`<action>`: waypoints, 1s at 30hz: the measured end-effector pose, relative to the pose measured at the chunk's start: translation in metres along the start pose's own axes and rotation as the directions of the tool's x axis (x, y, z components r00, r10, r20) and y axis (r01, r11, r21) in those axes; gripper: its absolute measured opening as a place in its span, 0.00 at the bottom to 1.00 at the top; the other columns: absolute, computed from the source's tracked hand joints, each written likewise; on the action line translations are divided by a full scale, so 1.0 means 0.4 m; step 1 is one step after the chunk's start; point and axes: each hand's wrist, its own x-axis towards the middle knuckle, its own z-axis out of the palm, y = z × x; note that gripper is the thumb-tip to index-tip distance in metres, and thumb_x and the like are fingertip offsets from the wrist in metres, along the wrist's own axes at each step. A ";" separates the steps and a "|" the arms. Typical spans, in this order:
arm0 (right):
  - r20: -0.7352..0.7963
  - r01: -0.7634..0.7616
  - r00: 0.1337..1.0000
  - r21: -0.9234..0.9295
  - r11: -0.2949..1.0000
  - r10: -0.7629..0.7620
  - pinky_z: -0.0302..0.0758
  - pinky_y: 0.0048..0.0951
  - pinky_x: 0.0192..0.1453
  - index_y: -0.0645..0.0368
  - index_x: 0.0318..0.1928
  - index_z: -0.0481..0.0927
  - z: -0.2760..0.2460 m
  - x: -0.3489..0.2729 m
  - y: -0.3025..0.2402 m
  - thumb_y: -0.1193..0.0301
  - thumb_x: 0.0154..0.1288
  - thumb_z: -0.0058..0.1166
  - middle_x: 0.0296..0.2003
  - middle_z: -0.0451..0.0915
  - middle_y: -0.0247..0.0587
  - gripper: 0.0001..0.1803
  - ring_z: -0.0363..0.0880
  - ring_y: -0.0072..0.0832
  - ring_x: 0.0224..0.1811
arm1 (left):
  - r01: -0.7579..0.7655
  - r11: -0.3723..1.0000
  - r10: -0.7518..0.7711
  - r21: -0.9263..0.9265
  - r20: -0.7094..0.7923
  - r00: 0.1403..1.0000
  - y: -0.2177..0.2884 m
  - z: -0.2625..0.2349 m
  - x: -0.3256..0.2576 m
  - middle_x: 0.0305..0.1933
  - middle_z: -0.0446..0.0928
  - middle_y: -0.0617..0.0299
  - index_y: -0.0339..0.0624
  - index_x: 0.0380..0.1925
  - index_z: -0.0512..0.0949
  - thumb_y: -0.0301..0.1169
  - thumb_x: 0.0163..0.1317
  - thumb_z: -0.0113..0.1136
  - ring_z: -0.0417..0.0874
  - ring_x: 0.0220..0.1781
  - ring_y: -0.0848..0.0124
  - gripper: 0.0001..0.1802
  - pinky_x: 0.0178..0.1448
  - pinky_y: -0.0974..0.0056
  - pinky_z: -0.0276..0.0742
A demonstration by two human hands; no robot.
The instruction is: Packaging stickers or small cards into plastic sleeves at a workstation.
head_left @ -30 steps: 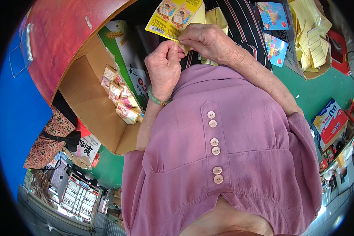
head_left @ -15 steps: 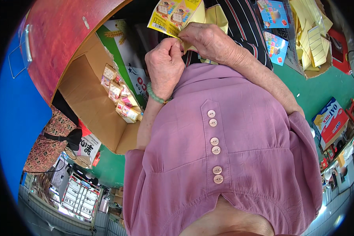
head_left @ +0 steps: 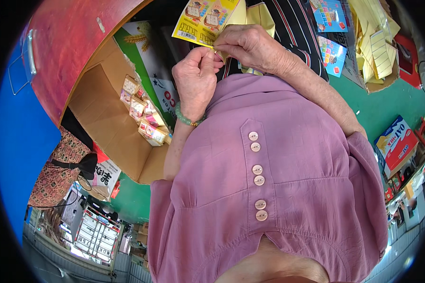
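Note:
A yellow printed card (head_left: 205, 21) with small pictures and a barcode sits at the top, over my lap. My right hand (head_left: 255, 47) pinches its lower corner between thumb and fingers. Just below, my left hand (head_left: 195, 80) has thumb and forefinger pressed together at that same corner; a green bead bracelet (head_left: 186, 119) circles its wrist. Whatever small part lies between the left fingertips is too small to make out. Pale yellow paper (head_left: 260, 18) lies behind the card and my right hand, on dark striped cloth (head_left: 295, 28).
To my left stands an open cardboard box (head_left: 106, 108) holding several small printed packets (head_left: 139, 108), beside a red table (head_left: 75, 42). Blue printed cards (head_left: 332, 55) lie at right, near a box of folded yellow papers (head_left: 375, 52). Farther right is a red-and-blue carton (head_left: 399, 144).
The yellow card has shifted slightly left and down. My left hand has moved a little left, its other fingers now looser. My right hand stays almost in place, raised slightly.

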 end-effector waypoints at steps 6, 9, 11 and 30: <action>0.041 0.078 0.997 -0.187 0.979 -0.072 0.79 0.33 0.40 0.64 0.39 0.77 0.007 -0.012 -0.016 0.76 0.60 0.55 0.33 0.78 0.44 0.08 0.81 0.41 0.36 | 0.047 0.997 -0.047 -0.058 -0.003 0.999 -0.008 0.001 -0.012 0.26 0.80 0.60 0.31 0.32 0.78 0.22 0.65 0.52 0.83 0.27 0.75 0.07 0.32 0.72 0.80; 0.030 0.084 0.996 -0.196 0.977 -0.080 0.79 0.35 0.40 0.64 0.41 0.76 0.012 -0.014 -0.023 0.76 0.59 0.54 0.35 0.78 0.45 0.09 0.80 0.42 0.36 | 0.086 0.991 -0.087 -0.104 -0.007 0.996 -0.003 0.004 -0.012 0.27 0.80 0.60 0.31 0.31 0.78 0.23 0.65 0.52 0.82 0.27 0.75 0.07 0.32 0.72 0.80; 0.030 0.071 0.997 -0.192 0.979 -0.067 0.79 0.35 0.41 0.64 0.41 0.76 0.012 -0.012 -0.022 0.76 0.59 0.54 0.35 0.78 0.45 0.09 0.80 0.42 0.37 | 0.086 0.987 -0.088 -0.134 -0.007 0.996 -0.001 0.007 -0.010 0.27 0.80 0.60 0.31 0.31 0.78 0.23 0.65 0.52 0.82 0.27 0.75 0.07 0.32 0.72 0.80; -0.025 0.065 0.997 -0.062 0.996 -0.066 0.79 0.31 0.44 0.62 0.41 0.80 -0.007 -0.063 -0.041 0.72 0.60 0.57 0.36 0.79 0.43 0.09 0.81 0.37 0.38 | 0.282 0.814 -0.188 -0.507 0.229 0.955 -0.008 -0.030 -0.050 0.36 0.81 0.51 0.28 0.38 0.76 0.30 0.69 0.48 0.84 0.34 0.69 0.13 0.38 0.70 0.80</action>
